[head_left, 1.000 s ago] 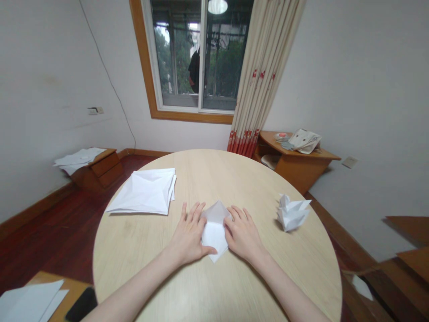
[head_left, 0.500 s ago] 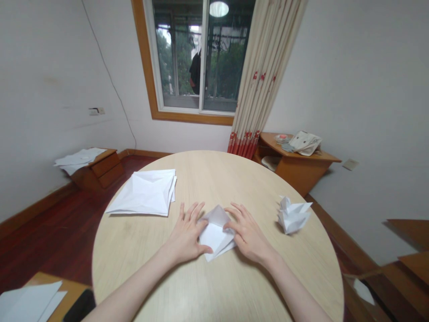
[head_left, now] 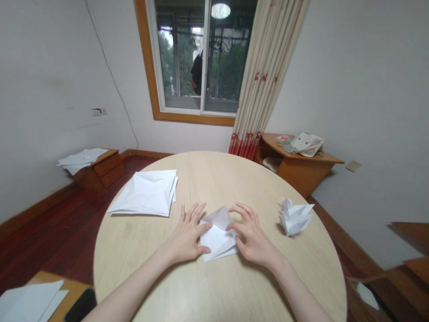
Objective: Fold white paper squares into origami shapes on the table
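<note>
A small piece of folded white paper (head_left: 217,241) lies on the table between my hands, its pointed top flap raised toward the far side. My left hand (head_left: 189,237) is spread at the paper's left edge, its thumb and index fingertips resting on the sheet and its other fingers stretched over the tabletop. At the right edge, my right hand (head_left: 250,232) has its index finger and thumb bent around the paper's side layers, with the remaining fingers curved above. The underside of the paper is hidden.
The round wooden table (head_left: 201,179) carries a stack of creased white sheets (head_left: 150,192) at left and a finished-looking folded paper shape (head_left: 295,218) at right. Loose sheets (head_left: 31,299) and a black object (head_left: 80,306) sit lower left. A corner cabinet (head_left: 301,167) stands behind.
My right thumb and fingers have shifted slightly at the paper's right side, and the right-hand flap lies wider. My left hand keeps nearly the same place. The view has moved a little.
</note>
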The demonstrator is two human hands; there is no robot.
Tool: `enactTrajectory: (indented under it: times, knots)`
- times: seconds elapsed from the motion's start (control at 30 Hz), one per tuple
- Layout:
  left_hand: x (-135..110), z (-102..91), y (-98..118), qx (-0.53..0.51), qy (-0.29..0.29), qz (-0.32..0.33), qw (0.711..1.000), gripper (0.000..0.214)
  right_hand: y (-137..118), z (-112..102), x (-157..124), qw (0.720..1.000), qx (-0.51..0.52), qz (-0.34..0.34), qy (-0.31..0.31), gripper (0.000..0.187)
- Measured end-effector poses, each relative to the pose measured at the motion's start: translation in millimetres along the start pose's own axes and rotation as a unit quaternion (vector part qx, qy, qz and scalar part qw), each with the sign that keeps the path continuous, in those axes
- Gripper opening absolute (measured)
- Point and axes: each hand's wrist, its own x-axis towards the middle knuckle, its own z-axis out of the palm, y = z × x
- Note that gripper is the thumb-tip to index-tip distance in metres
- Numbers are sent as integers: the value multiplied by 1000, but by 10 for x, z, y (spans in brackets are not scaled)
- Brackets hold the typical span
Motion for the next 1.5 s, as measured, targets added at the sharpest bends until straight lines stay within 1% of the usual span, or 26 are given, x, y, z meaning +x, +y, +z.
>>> enactTrajectory:
  times: [0.13, 0.3, 0.4, 0.57, 0.8, 0.93, 1.03, 1.17, 1.23, 1.3, 1.5]
  knots:
    - [3, -8, 1, -11, 8, 10, 1000, 54, 18, -10, -7, 1000, -19, 7, 3, 25]
    - [6, -4, 1, -19, 36, 28, 999, 43, 38, -19, -19, 999, -29, 22, 5, 19]
    - [-3, 6, 14, -22, 51, 44, 997, 36, 47, -22, -26, 999, -31, 33, -4, 14]
    - [-23, 18, 30, -16, 56, 65, 996, 26, 79, -4, -37, 998, -56, 40, -3, 9]
    - [-13, 88, -25, -8, 56, 72, 996, 14, 82, -10, -36, 995, -95, 11, 27, 13]
    - [-8, 63, 19, -26, 50, 56, 997, 6, 89, -2, -36, 994, -100, -5, 36, 15]
    - [-13, 25, 86, -48, 40, 35, 997, 9, 113, 24, -39, 996, -83, -8, 35, 15]
    - [-17, 28, 142, -48, 41, 27, 998, 31, 116, 38, -40, 996, -86, 4, 17, 13]
    - [-14, 50, 152, -37, 48, 29, 998, 38, 91, 28, -37, 996, -89, 9, 10, 13]
    - [-11, 76, 155, -28, 56, 30, 998, 38, 54, 13, -32, 996, -89, 12, 7, 13]
    - [-10, 135, 144, -32, 79, 16, 996, 21, -18, 15, -18, 996, -85, 17, -3, 14]
